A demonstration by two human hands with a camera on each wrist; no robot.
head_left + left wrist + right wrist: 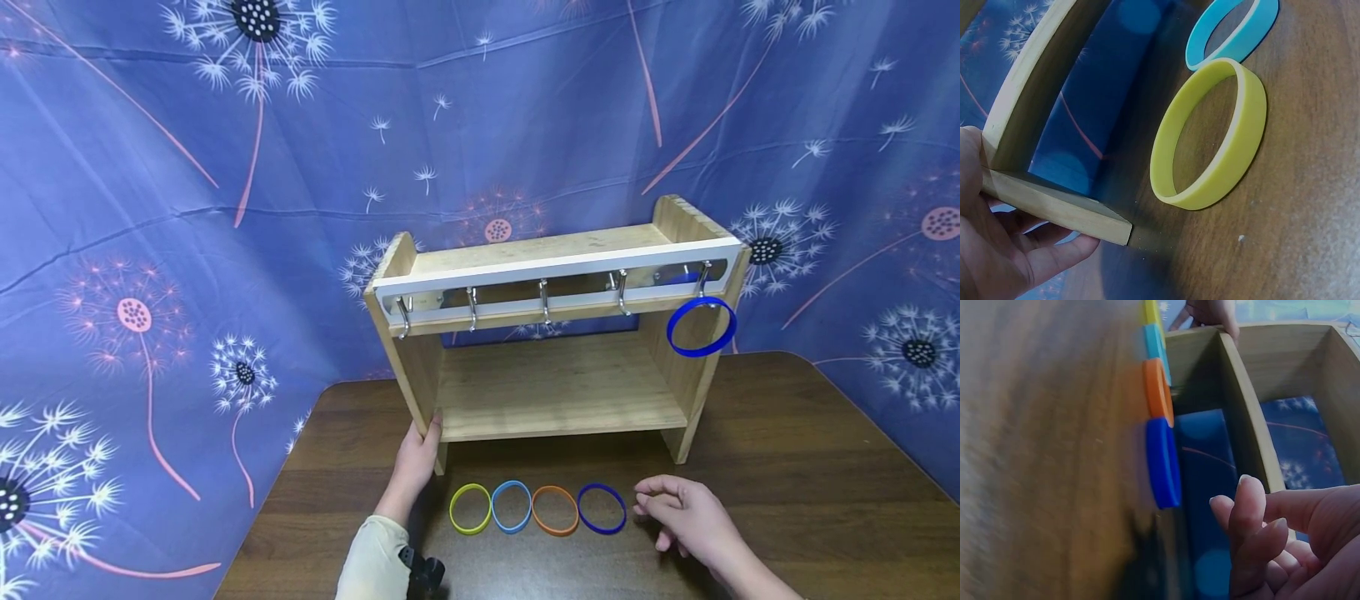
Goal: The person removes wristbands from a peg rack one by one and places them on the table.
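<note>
My left hand [417, 454] grips the lower left side of a wooden shelf [562, 387], thumb in front and fingers behind the panel in the left wrist view. To the right of a row of silicone wristbands, my right hand [693, 518] hovers with loosely bent fingers and nothing in it. Nearest to it lies a dark blue wristband [624, 518]; leftward follow an orange one [555, 534], a light blue one [512, 532] and a yellow one [1247, 131]. Another blue wristband [701, 353] hangs from the rightmost metal hook [703, 279] of the shelf's front rail.
Several more metal hooks, among them the middle hook [544, 302], line the white rail [555, 268] with no bands on them. The shelf stands on a brown wooden table [817, 467]. Behind it hangs a blue cloth [315, 183] with a dandelion print.
</note>
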